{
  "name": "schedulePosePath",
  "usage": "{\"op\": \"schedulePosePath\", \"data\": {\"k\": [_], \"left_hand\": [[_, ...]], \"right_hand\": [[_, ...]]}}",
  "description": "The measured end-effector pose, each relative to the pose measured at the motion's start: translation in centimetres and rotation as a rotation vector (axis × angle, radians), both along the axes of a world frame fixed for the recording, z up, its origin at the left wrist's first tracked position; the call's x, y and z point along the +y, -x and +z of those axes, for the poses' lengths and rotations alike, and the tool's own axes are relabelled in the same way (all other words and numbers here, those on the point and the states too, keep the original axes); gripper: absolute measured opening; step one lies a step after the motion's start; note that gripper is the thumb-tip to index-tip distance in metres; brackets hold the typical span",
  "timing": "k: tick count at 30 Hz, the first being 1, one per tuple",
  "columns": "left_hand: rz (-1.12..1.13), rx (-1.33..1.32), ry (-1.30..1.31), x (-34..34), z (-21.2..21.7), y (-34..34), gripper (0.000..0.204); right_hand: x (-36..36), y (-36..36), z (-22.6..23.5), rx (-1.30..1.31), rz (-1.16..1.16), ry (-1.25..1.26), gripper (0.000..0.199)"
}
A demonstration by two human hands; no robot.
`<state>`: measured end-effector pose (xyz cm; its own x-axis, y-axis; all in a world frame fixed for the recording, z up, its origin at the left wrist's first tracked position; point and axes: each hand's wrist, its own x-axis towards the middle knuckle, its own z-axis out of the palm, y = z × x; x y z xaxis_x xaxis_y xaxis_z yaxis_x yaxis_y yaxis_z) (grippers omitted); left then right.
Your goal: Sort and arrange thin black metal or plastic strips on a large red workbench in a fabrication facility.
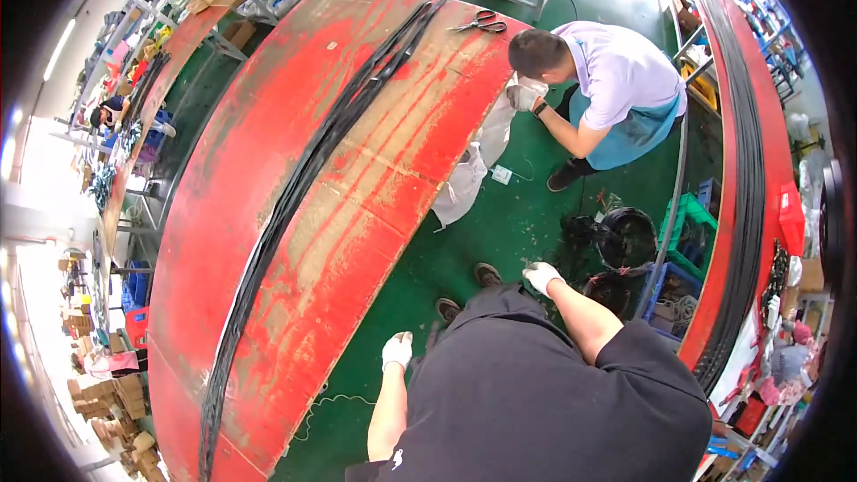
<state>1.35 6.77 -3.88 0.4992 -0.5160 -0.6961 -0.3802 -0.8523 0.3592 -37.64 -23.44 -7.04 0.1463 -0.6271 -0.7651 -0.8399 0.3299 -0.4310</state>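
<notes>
My left hand [397, 350], in a white glove, hangs beside the near edge of the large red table [205, 259]. Its fingers look curled in, with nothing visible in them. Out to the right, my right hand [541, 278], also gloved in white, is held over the green floor. Its fingers are too small to read. Closest to it is a heap of black cord coils [625, 239] on the floor. Along the worn red tabletop runs a long bundle of black cords [299, 183], away from both hands. Black-handled scissors [482, 22] lie at the table's far end.
A co-worker [616, 80] in a light shirt and blue apron bends at the table's far corner, gloved hands by a white sack [464, 183]. At right, another red bench [730, 303] carries black cords, with a green crate [689, 230] and blue crate [671, 299] beside it.
</notes>
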Motion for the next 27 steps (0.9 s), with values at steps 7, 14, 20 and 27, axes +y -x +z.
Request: {"op": "schedulePosePath", "data": {"k": [7,14,20,27], "left_hand": [[0.019,0.016,-0.004,0.1,0.0,0.3,0.052],[0.002,0.012,-0.013,-0.1,-0.4,0.6,0.053],[0.022,0.016,-0.001,0.6,-1.2,0.7,0.053],[0.048,0.015,-0.01,1.0,-1.1,1.3,0.053]], "right_hand": [[0.5,0.3,0.1,0.016,-0.019,0.005,0.048],[0.2,1.1,-0.8,0.015,0.008,0.048,0.047],[-0.1,0.6,-0.3,0.021,0.006,0.019,0.047],[-0.1,0.8,-1.0,0.008,0.031,0.028,0.048]]}}
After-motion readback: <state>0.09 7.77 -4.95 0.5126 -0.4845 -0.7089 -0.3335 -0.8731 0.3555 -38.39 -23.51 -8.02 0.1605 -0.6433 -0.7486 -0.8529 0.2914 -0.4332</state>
